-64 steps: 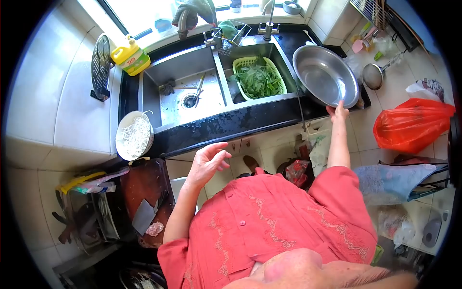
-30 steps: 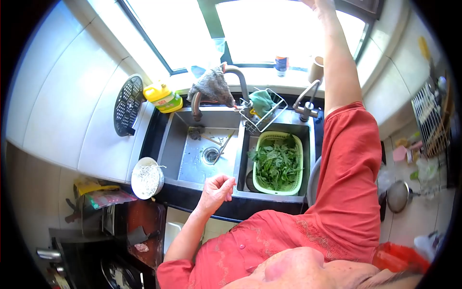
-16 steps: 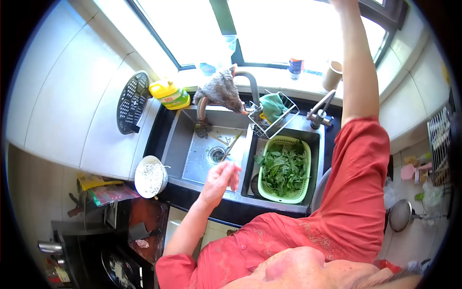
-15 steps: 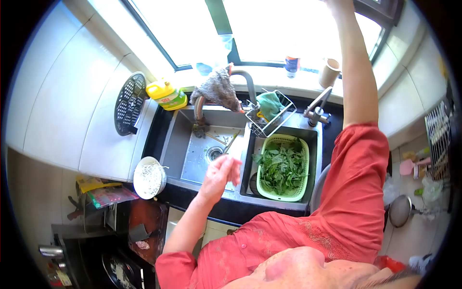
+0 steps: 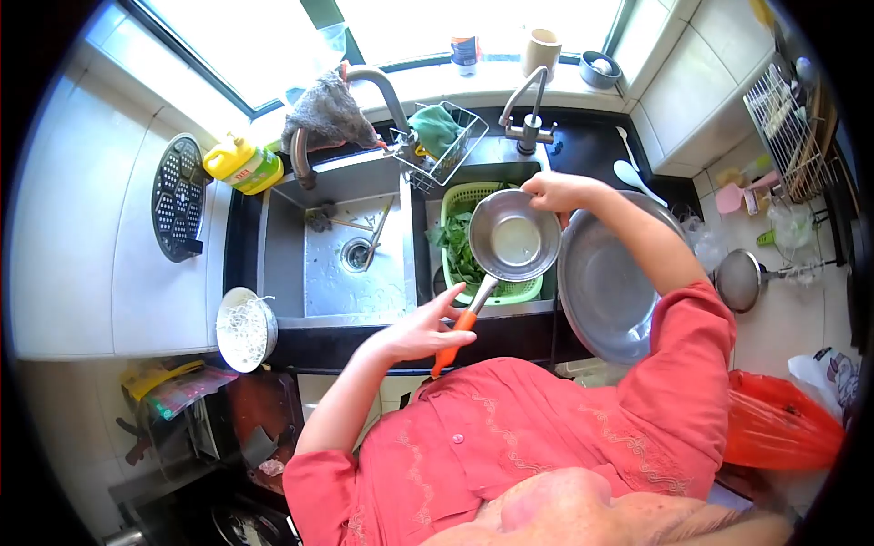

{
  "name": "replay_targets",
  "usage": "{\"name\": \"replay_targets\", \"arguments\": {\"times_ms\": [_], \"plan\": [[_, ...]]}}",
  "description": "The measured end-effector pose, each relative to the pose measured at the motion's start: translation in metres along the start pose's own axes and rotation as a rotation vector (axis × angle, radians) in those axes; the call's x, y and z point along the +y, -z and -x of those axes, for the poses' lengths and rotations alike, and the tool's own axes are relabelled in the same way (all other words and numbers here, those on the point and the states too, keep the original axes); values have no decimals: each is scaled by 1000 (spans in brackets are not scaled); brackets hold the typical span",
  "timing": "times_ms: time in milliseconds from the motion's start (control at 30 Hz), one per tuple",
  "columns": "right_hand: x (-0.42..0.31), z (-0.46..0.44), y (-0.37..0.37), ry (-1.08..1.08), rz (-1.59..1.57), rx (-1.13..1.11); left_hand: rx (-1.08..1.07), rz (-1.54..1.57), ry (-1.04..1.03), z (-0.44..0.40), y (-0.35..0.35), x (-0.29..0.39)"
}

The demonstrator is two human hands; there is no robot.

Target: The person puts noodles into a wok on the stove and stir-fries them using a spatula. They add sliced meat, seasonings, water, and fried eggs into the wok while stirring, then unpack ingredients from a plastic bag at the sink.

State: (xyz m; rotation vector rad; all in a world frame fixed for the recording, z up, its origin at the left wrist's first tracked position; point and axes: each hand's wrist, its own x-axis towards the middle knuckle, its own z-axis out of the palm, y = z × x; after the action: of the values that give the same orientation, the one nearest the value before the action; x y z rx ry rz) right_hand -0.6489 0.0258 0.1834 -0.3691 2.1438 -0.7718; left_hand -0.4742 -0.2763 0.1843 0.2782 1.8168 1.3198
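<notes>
A metal saucepan (image 5: pixel 515 238) with an orange handle is held over the right sink basin, its open top facing me. My right hand (image 5: pixel 557 193) is closed on the far rim of the pan. My left hand (image 5: pixel 423 330) is open beside the orange handle (image 5: pixel 457 340), fingers spread and their tips close to it; whether they touch it I cannot tell. Below the pan sits a light green plastic basket (image 5: pixel 519 292) holding leafy greens (image 5: pixel 462 247), partly hidden by the pan.
Stems lie near the drain (image 5: pixel 357 255) in the left basin. A large metal basin (image 5: pixel 605 282) stands on the right counter. A bowl (image 5: pixel 244 341) is on the left, a yellow bottle (image 5: pixel 244 166) behind it. A tap (image 5: pixel 530 127) and a wire caddy (image 5: pixel 452 150) stand behind the sink.
My right hand has come down from the window area with the saucepan in it. My left hand has opened, now beside the handle. The view has shifted right.
</notes>
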Motion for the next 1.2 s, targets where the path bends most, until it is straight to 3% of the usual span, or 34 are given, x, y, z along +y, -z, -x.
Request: {"name": "replay_targets", "arguments": {"times_ms": [67,100,167,200,233,300,400,467,533,667,800,900,967,1200], "plan": [[18,-20,-19,-74,-30,-13,66,-357,33,-22,-12,-23],[37,-36,-19,-75,-31,-14,194,-379,-30,-36,-18,-45],[76,-66,-14,328,371,149,295,-372,-50,-56,-22,-70],[37,-44,-3,-143,202,267,398,-365,-70,-62,-26,-79],[60,-62,6,-106,550,552,422,-327,-70,-67,-29,-85],[81,-75,24,-152,737,1025,489,-350,-164,-82,-40,-110],[106,-95,51,49,872,1196,562,-383,-244,-89,-57,-116],[119,-106,67,47,830,1035,596,-376,-252,-91,-66,-108],[121,-113,78,-119,757,813,693,-371,-341,-90,-69,-99],[111,-105,73,-41,759,854,681,-479,-161,-118,-44,-98],[95,-98,38,-172,837,659,625,-530,-252,-138,-22,-118],[119,-120,11,-186,996,762,641,-560,-255,-142,-19,-119],[129,-129,4,-225,1071,798,785,-509,-239,-148,-16,-119],[110,-89,9,-165,896,696,705,-582,-131,-150,23,-120]]}}
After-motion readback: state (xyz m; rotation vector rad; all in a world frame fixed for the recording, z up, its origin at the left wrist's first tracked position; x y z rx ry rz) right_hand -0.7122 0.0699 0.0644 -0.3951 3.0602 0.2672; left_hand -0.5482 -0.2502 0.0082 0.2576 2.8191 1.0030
